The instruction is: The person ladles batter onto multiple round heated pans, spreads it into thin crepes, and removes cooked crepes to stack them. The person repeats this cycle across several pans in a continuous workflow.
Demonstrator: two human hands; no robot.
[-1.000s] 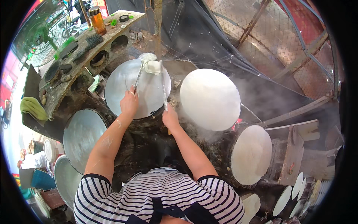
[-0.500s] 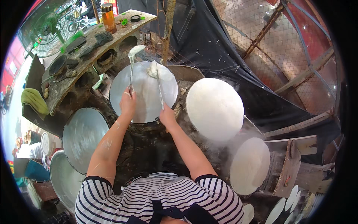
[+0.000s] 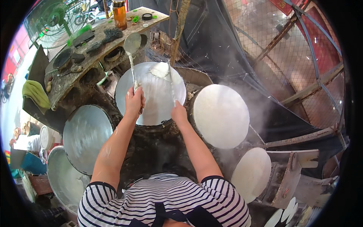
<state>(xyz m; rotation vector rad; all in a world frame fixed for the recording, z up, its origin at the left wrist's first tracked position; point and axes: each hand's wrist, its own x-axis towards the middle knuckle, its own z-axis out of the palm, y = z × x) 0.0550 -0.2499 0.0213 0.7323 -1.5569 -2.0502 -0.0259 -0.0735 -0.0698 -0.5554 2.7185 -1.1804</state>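
My left hand (image 3: pixel 134 99) grips a batter-smeared ladle (image 3: pixel 132 44), its round bowl raised over the far edge of a large round steel pan (image 3: pixel 146 108). My right hand (image 3: pixel 179 111) holds a long white-coated handle; at its far end a spreading tool with a mound of white batter (image 3: pixel 160 69) rests in the far part of that pan. To the right, a steaming round pan is covered by a smooth white sheet (image 3: pixel 221 113); another white round (image 3: pixel 252 172) sits lower right. At the left is a bare, streaked steel pan (image 3: pixel 86 136).
A dirty ledge (image 3: pixel 66 89) carries an amber bottle (image 3: pixel 120 17), dark lumps and a green towel (image 3: pixel 36 93). A fan (image 3: pixel 56 20) stands behind. A large basin (image 3: pixel 63 179) is at lower left, wire mesh and black sheeting at upper right, white discs (image 3: pixel 288 210) at lower right.
The left ladle has lifted away from the batter mound toward the far ledge, and its bowl now shows grey. The right tool stays in the pan. The view has shifted slightly.
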